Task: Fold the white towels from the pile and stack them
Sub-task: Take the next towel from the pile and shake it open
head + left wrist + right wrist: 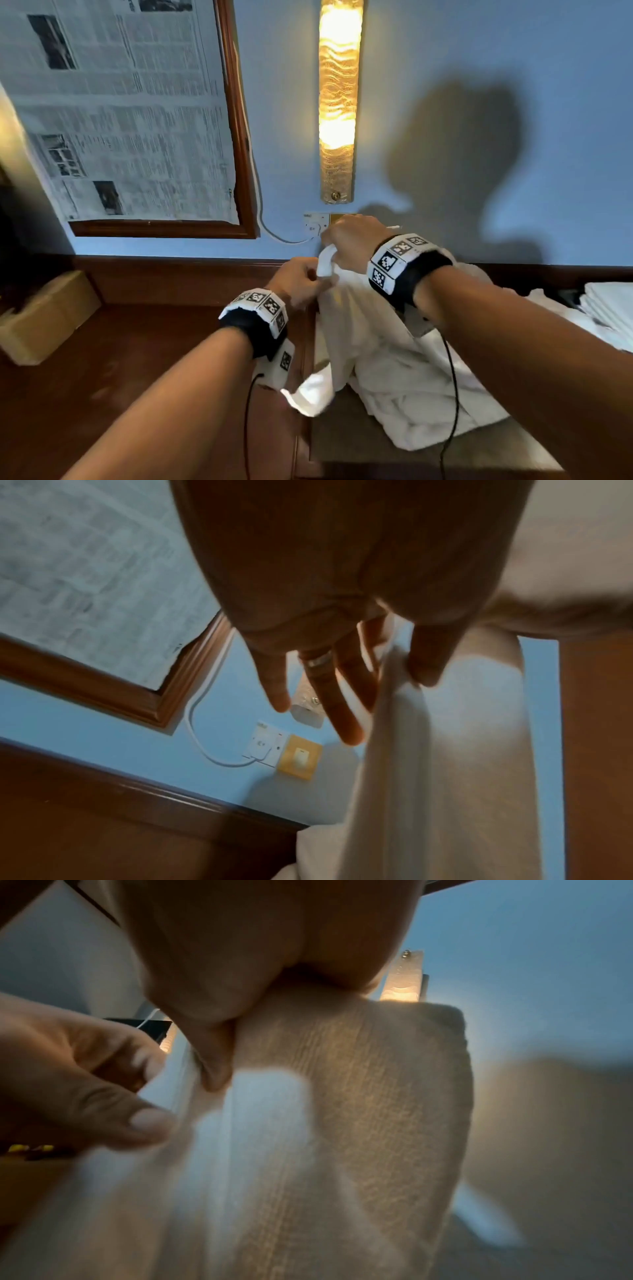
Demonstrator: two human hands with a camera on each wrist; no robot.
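Above the surface [137,359], one white towel [359,325] hangs limp from both hands, soft and light, likely to sag unless taken by its corners. The right hand [352,243] bunches the top edge; the left hand [298,281] pinches it just beside, other fingers [346,704] straight. The pile [428,404] lies beneath.

Two hands in view: left hand [301,279] and right hand [352,241], each wrist with one marker band. One lifted white towel [359,329], one loose towel pile [428,394], one folded stack [609,305]. One cardboard box [44,315], one lit wall lamp [339,99], one framed newspaper [120,113], one white wall socket [315,224].
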